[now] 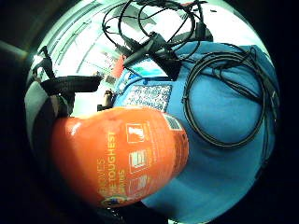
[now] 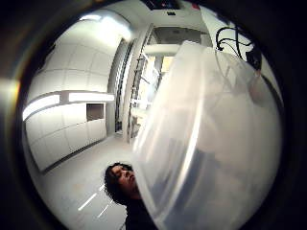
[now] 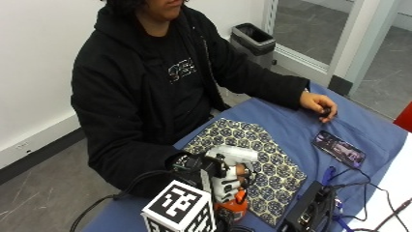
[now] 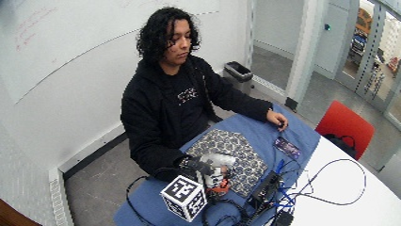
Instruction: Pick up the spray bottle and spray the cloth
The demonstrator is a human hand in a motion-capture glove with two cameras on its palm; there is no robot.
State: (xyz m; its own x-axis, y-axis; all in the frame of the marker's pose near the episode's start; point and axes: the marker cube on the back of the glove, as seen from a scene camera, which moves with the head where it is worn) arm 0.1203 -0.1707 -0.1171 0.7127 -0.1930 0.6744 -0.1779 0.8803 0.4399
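Note:
My gloved right hand (image 3: 215, 176) grips the neck of a spray bottle with an orange body (image 3: 231, 208) and a white spray head (image 3: 233, 154). The bottle is upright at the near edge of the patterned cloth (image 3: 257, 154), and its nozzle points over the cloth. The cloth lies flat on the blue table cover (image 3: 360, 125). In the little finger side palm view the orange bottle body (image 1: 121, 156) fills the picture close to the palm, with the cloth (image 1: 149, 95) beyond it. The white spray head (image 2: 211, 139) fills the thumb side palm view.
A phone (image 3: 339, 147) lies on the blue cover beyond the cloth. The person's bare left hand (image 3: 320, 105) rests at the table's far side. A black device (image 3: 309, 212) with cables sits beside the cloth. A coiled black cable (image 1: 224, 98) lies on the cover.

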